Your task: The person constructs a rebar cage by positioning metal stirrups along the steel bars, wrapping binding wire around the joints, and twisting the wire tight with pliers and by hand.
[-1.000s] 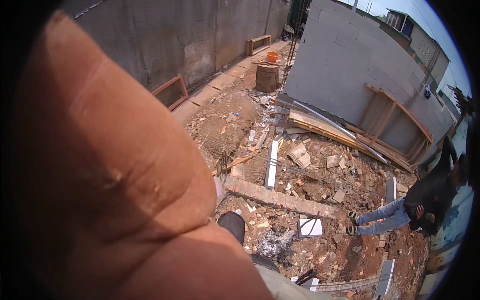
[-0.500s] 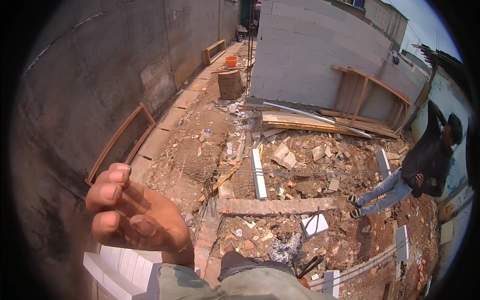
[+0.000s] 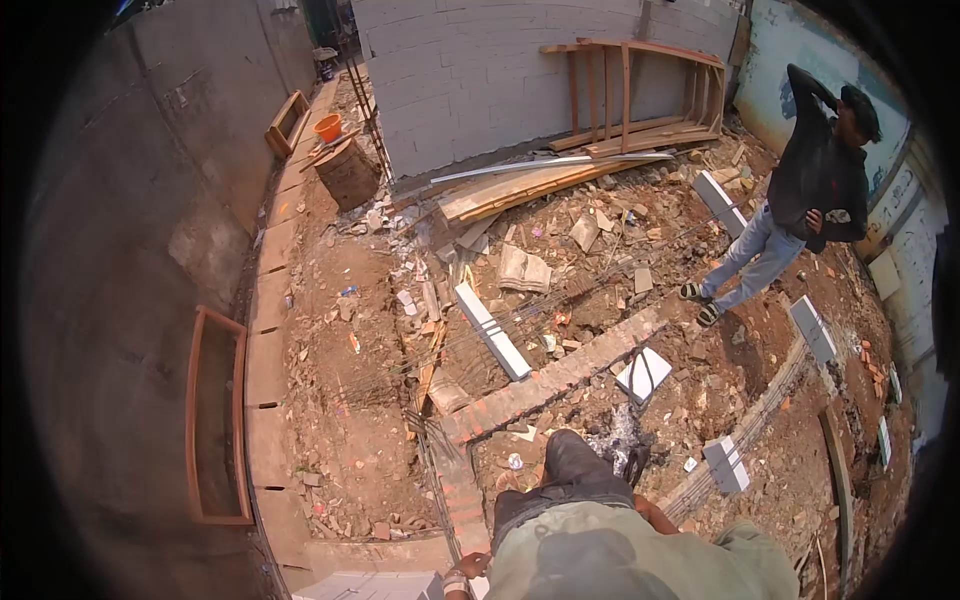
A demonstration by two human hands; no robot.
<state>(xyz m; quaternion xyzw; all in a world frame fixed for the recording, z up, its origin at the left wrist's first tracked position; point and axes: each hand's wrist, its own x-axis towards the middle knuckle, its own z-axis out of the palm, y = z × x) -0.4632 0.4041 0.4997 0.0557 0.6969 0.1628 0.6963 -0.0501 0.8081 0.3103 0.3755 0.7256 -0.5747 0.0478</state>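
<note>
My left hand (image 3: 470, 568) is low at the bottom edge, beside the stacked white blocks (image 3: 375, 585). Its fingers are small and partly hidden, so their grip cannot be made out. Of my right hand (image 3: 655, 514), only a strip of skin shows at the right side of my green shirt (image 3: 590, 555); its fingers are hidden. Just ahead of my dark trousers (image 3: 575, 462) lies grey ash (image 3: 615, 435). A dark object that I cannot identify is near my right side.
A person (image 3: 815, 180) stands at the right, one arm raised to the head. White blocks (image 3: 492, 332) lie on the rubble. A low brick footing (image 3: 560, 380) crosses ahead. Planks (image 3: 540, 190) and a wooden frame (image 3: 630, 90) rest by the grey wall. An orange bucket (image 3: 328, 127) sits on a drum.
My left hand, raised with curled fingers before, is now down beside the white blocks. The view has turned, tilting the scene. The other person remains at the right with an arm raised.
</note>
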